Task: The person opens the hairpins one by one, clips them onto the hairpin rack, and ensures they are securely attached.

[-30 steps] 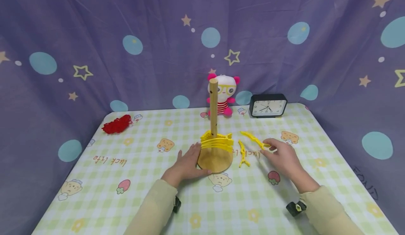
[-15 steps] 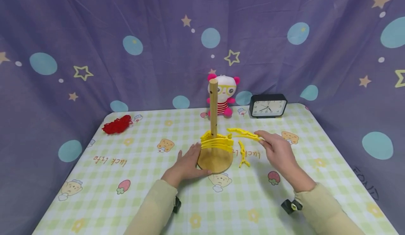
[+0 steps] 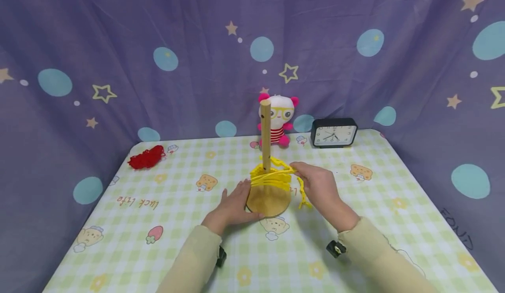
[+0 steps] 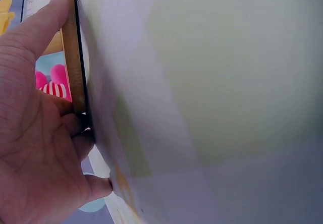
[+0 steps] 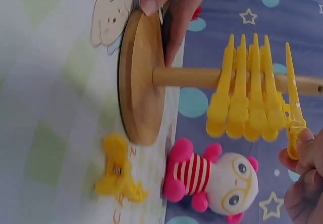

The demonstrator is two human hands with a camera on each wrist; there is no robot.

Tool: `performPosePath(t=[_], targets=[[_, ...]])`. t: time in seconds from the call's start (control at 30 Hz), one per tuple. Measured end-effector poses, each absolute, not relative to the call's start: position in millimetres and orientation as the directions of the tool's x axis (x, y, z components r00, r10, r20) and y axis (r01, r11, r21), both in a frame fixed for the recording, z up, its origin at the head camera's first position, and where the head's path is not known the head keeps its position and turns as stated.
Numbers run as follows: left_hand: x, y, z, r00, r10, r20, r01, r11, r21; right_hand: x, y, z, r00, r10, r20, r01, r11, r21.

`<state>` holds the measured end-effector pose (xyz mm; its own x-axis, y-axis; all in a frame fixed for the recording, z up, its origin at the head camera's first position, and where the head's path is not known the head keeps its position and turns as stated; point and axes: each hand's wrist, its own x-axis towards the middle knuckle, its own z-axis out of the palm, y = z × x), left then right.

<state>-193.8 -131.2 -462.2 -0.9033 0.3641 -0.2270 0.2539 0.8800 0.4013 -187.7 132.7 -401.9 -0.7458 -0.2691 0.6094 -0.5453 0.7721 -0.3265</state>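
A wooden stand with a round base and upright post is at mid-table. Along the base's left edge, my left hand holds the rim between thumb and fingers; its thumb shows in the left wrist view. Several yellow hair clips sit side by side low on the post. My right hand pinches the tail of another yellow hair clip, whose spread jaws reach either side of the post above the others. One more loose yellow hair clip lies right of the base, partly behind my right hand.
A panda-like plush toy sits behind the post. At the back right stands a black desk clock, and a red netted bundle lies at the back left. A purple curtain hangs behind the table.
My right hand has carried the pinched hair clip up off the table and leftward to the post, and its jaws have spread. My left hand stays on the base.
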Motion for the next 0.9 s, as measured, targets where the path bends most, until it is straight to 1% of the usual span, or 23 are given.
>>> performPosePath(t=[0.17,0.27,0.33,0.43,0.6,0.77,0.9], targets=[[-192.9,-131.7,-461.6,-0.907,0.351,-0.233,0.242,0.886,0.395,-191.3,115.5,-400.3,-0.725,-0.305,0.617,-0.562,0.78,-0.274],[-192.3,-131.6,-461.4,-0.905,0.356,-0.232,0.244,0.882,0.403,-191.7,111.4,-399.5,-0.731,-0.326,0.599,-0.57,0.774,-0.275],[-192.1,-131.5,-461.0,-0.903,0.36,-0.235,0.246,0.881,0.404,-190.7,112.4,-398.6,-0.755,-0.328,0.568,-0.566,0.764,-0.31],[-191.9,-131.2,-460.5,-0.903,0.366,-0.225,0.253,0.876,0.41,-188.5,118.5,-398.2,-0.808,-0.312,0.5,-0.532,0.75,-0.393],[-192.2,-130.6,-460.9,-0.905,0.365,-0.22,0.255,0.877,0.406,-184.3,134.7,-401.7,-0.902,-0.204,0.38,-0.392,0.754,-0.527],[-192.8,-130.9,-460.8,-0.905,0.36,-0.226,0.252,0.882,0.398,-184.3,148.3,-415.7,-0.955,-0.132,0.267,-0.264,0.791,-0.552],[-193.5,-130.2,-462.3,-0.905,0.353,-0.239,0.244,0.889,0.389,-184.8,157.2,-428.8,-0.972,-0.122,0.2,-0.215,0.804,-0.554]])
